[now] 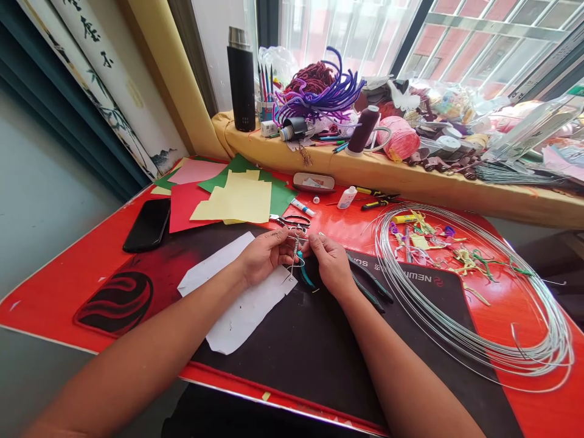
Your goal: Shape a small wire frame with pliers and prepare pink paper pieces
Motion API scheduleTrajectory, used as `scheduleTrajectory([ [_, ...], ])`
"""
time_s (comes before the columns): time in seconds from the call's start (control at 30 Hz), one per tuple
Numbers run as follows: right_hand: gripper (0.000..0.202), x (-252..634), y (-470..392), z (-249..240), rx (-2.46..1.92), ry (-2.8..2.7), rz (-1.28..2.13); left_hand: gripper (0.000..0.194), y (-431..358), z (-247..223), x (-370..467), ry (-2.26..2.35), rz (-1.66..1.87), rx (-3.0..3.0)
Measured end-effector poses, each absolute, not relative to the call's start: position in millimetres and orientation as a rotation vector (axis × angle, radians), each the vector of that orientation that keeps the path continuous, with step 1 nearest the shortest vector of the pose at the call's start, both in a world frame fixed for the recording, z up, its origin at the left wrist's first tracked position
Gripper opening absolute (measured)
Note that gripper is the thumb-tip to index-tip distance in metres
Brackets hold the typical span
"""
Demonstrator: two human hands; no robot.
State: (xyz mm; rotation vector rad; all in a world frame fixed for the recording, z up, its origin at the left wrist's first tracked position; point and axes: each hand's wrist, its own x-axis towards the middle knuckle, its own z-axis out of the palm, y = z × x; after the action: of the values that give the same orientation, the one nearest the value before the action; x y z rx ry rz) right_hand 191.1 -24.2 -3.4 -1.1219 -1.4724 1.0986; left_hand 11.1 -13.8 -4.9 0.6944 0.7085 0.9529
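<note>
My left hand (262, 255) holds a small figure of twisted silver wire (296, 244) between thumb and fingers, with thin wire ends sticking out below. Close on its right, my right hand (332, 263) is closed in a pinch at the wire reaching out from the figure's side; the fingertips partly hide it. Under the hands lies a cut sheet of white paper (241, 316) on the black desk mat (301, 365). A teal-handled tool (305, 277) rests just below the wire figure. Dark-handled pliers (370, 283) lie beside my right wrist.
A large coil of wire (538, 359) spreads over the right side, with yarn scraps (424, 237) inside. Scissors (294, 221), a glue tube (303, 207), a small white bottle (347, 198) and coloured paper (241, 198) lie beyond my hands. A phone (146, 225) is at left.
</note>
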Motion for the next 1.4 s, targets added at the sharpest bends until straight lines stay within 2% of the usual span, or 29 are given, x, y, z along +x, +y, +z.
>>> scheduleTrajectory([
  [0.4,0.050,191.5,-24.2,-4.5,-1.075,-1.485,1.110,0.031,-14.4,-5.5,12.3,0.725,0.963,0.785],
  [0.67,0.041,189.4,-28.0,-8.2,-1.091,-1.728,0.924,0.035,-8.4,-2.6,11.1,0.833,1.210,0.729],
  [0.83,0.031,188.4,-27.9,-9.3,-1.104,-1.770,0.886,0.040,-8.1,-4.4,10.4,0.844,1.170,0.737],
  [1.4,0.032,188.8,-26.2,-9.5,-1.104,-1.771,0.928,0.038,-6.2,-3.7,8.5,0.827,1.118,0.789],
])
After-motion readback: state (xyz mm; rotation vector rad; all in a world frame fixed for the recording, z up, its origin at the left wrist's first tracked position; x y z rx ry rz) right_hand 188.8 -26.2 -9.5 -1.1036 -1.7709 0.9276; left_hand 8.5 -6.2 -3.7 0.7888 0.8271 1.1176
